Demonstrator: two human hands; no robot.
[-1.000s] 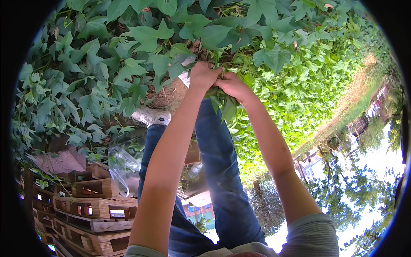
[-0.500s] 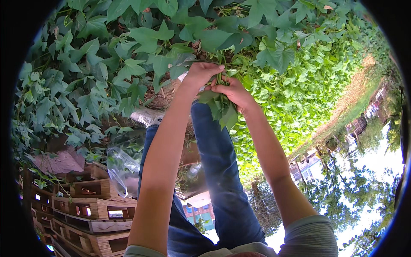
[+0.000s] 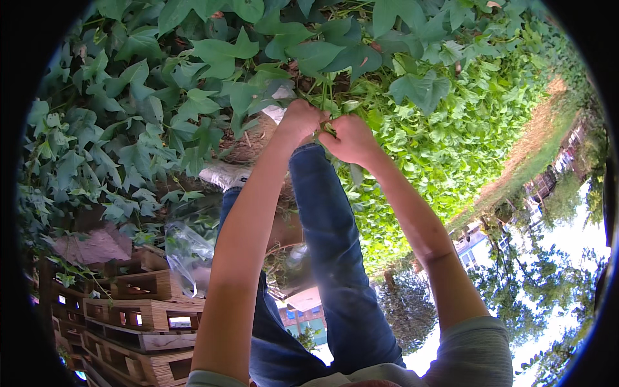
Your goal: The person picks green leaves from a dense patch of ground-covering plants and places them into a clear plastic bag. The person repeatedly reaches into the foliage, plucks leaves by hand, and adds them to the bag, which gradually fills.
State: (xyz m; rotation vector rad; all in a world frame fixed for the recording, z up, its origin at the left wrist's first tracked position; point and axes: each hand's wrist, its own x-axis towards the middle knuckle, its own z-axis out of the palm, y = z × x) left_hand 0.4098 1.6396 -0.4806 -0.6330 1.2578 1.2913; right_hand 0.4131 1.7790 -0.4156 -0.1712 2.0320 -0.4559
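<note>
My left hand (image 3: 301,119) and my right hand (image 3: 349,138) meet in front of me among green leafy vines (image 3: 322,58). Both fists are closed around a bunch of thin green stems (image 3: 327,97) that rise into broad lobed leaves above. The two hands touch each other at the knuckles. My legs in blue jeans (image 3: 329,232) run beneath the arms, with a pale shoe (image 3: 222,174) on bare soil among the leaves.
A clear plastic bag (image 3: 187,248) lies by my left leg. Stacked wooden pallets (image 3: 122,316) fill the lower left. Dense vine leaves (image 3: 464,129) cover the ground, with a dirt path (image 3: 522,148), trees and buildings toward the right rim.
Both hands have stayed together on the stems and shifted slightly, while more stems and leaves now gather above the fists.
</note>
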